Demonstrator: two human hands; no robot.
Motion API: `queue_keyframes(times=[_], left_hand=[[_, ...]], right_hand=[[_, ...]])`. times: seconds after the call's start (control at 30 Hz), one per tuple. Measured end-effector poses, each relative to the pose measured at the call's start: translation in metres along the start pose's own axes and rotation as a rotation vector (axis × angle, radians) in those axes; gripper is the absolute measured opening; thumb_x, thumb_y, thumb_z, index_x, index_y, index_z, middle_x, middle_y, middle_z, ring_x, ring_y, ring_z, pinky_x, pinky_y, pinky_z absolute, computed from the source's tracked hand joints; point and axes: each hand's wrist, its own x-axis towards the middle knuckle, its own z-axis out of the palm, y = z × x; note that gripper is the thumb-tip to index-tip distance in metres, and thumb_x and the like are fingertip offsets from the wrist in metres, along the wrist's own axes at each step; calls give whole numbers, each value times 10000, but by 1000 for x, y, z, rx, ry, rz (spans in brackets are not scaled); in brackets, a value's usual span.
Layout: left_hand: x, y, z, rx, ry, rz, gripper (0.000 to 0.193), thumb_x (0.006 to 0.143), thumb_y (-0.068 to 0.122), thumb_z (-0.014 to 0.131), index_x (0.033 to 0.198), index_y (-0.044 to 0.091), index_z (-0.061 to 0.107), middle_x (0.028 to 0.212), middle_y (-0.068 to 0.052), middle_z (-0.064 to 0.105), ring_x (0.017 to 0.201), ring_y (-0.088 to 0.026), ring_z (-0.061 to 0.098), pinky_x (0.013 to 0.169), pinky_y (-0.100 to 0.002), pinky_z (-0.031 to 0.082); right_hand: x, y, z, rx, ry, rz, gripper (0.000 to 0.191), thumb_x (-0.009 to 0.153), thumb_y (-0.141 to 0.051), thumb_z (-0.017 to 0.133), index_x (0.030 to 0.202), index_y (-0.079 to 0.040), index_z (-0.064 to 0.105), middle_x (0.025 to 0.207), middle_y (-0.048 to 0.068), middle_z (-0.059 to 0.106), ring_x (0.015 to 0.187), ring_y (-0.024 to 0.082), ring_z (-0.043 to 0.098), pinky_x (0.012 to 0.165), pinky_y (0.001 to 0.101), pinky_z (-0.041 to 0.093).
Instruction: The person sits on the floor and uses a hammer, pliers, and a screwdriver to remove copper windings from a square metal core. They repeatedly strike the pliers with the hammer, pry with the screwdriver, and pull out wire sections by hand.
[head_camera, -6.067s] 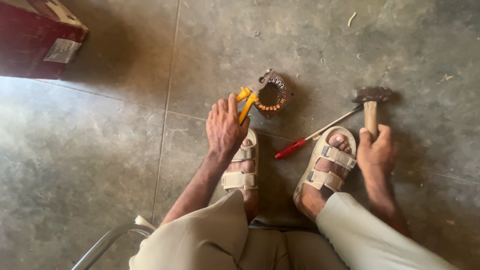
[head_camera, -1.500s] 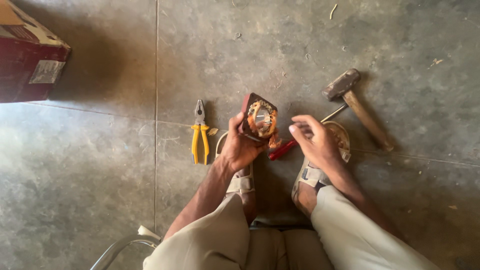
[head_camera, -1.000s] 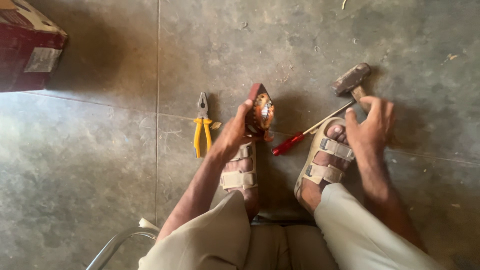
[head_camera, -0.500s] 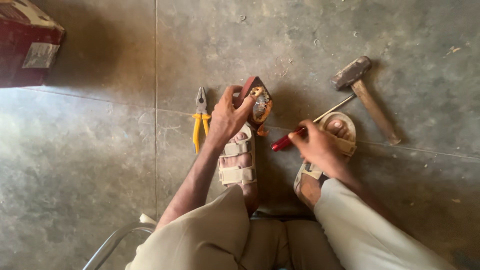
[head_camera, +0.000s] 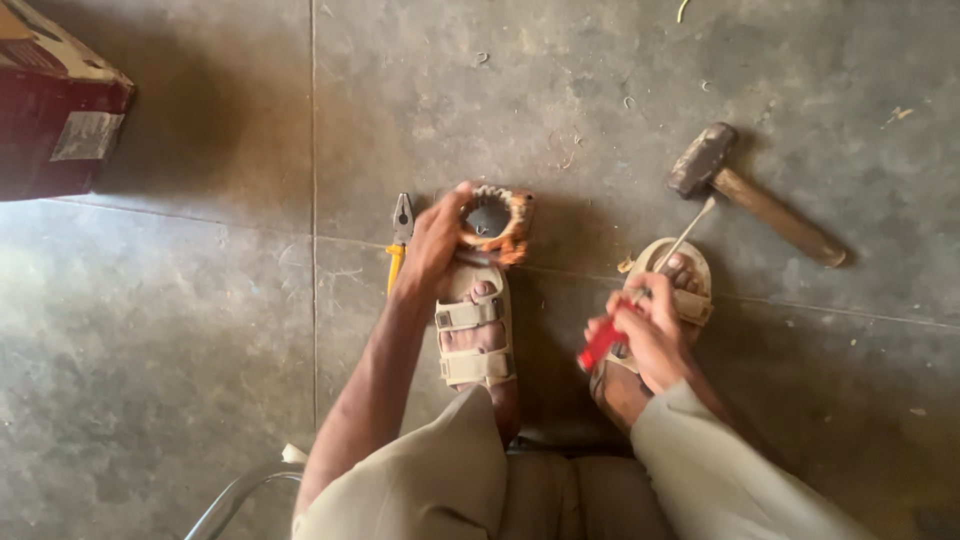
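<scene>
Left hand (head_camera: 432, 240) grips the motor coil (head_camera: 493, 218); right hand (head_camera: 650, 335) clutches the screwdriver (head_camera: 640, 290).
Coil looks heavy, stiff; its rim is the safest hold.

Pliers (head_camera: 398, 240) lie left of the wound coil (head_camera: 494, 220); the hammer (head_camera: 755, 192) lies far right, a box (head_camera: 55, 110) far left.

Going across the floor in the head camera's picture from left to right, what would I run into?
Dark red box → yellow-handled pliers → left hand holding a ring-shaped wound coil → right hand gripping a red-handled screwdriver → hammer.
</scene>
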Motion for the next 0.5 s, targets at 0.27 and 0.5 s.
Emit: queue_keyframes(times=[0.27,0.5], left_hand=[[-12,-37,-16,-711,-156,-79,440,1023,458,638,1227,69,639,1079,-93,734,897,-197,715,663,-317,572],[-13,-35,-12,-592,23,-78,377,951,442,581,1123,107,601,1034,-63,702,897,-201,720,738,-357,626]], right_hand=[[-26,-51,-8,270,-170,-62,936,859,56,437,1664,-311,133,1040,191,592,685,197,595,623,351,536],[-42,-104,8,104,-493,-125,984,835,87,533,1662,-222,99,1010,177,628,653,133,537,572,277,491]])
